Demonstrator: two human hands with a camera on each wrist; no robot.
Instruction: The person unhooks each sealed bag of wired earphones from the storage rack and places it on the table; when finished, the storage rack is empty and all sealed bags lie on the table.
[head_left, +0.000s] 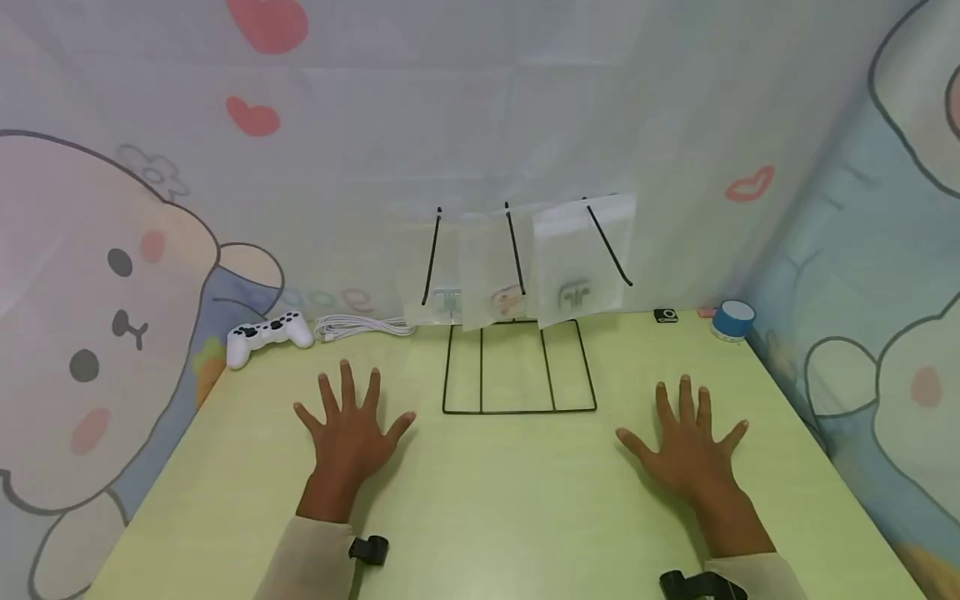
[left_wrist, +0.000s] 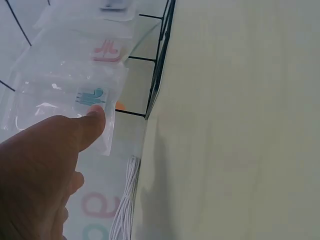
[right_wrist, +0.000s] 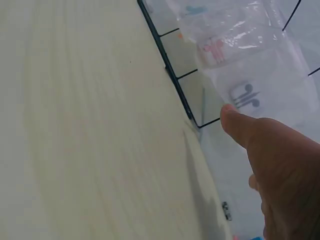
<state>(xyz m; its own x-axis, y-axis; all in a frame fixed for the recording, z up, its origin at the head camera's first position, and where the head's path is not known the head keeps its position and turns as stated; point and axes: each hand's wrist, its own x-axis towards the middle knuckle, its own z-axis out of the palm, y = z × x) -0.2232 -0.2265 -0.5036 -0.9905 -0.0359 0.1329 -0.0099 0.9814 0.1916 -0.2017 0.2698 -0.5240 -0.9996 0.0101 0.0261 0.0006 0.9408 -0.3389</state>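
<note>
My left hand [head_left: 348, 442] is held palm down over the left half of the table [head_left: 517, 508], fingers spread and nothing in them. On the other side my right hand [head_left: 690, 454] lies the same way, its fingers spread and bare. Between and beyond them stands a black wire rack [head_left: 517, 412] with three long hooks. From the hooks hang translucent plastic bags: a left one [head_left: 442, 271] with a teal mark, a middle one [head_left: 480, 267] with a red mark, and a right one [head_left: 566, 250] with a dark earphone-like shape. In both wrist views a thumb overlaps the nearest bag.
At the back left are a white game controller [head_left: 268, 335] and a coiled white cable [head_left: 363, 327]. A small black device [head_left: 665, 316], a pink item [head_left: 707, 313] and a blue-topped round tub [head_left: 732, 319] sit at the back right. Printed cloth walls [head_left: 360, 125] border the table.
</note>
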